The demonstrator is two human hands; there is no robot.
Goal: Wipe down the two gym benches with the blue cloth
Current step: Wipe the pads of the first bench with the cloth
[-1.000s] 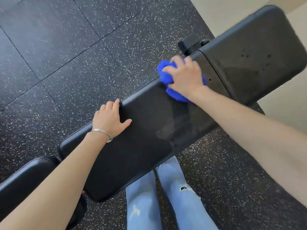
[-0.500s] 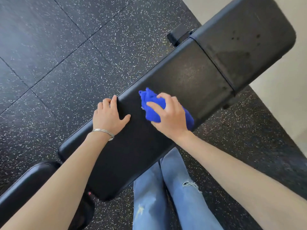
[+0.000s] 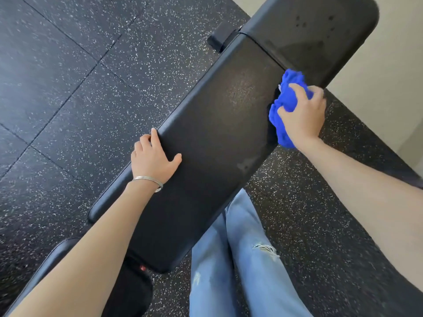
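**Wiping stroke on the near gym bench (image 3: 217, 138), head view.** The right hand (image 3: 299, 115) grips the bunched blue cloth (image 3: 285, 104), fingers curled over it. It presses the cloth on the padded surface at the edge nearest the person, just beside the seam with the shorter end pad (image 3: 309, 30). The left hand (image 3: 153, 156), a bracelet (image 3: 148, 180) at its wrist, lies flat with fingers straight, palm on the surface and fingertips over the far edge. It holds nothing and appears to brace the bench.

Half a second earlier the cloth lay mid-pad, close to the left hand; a second earlier it was at the far edge by the seam. The cloth has thus swept toward the left hand and back out, and is now well apart from it, while the left hand has stayed put.

Judgement: the long pad is mid-wipe, covered in overlapping passes. The end pad shows dark spots and probably awaits wiping. The second bench (image 3: 55, 252), partly hidden beneath the left forearm, remains to be done.
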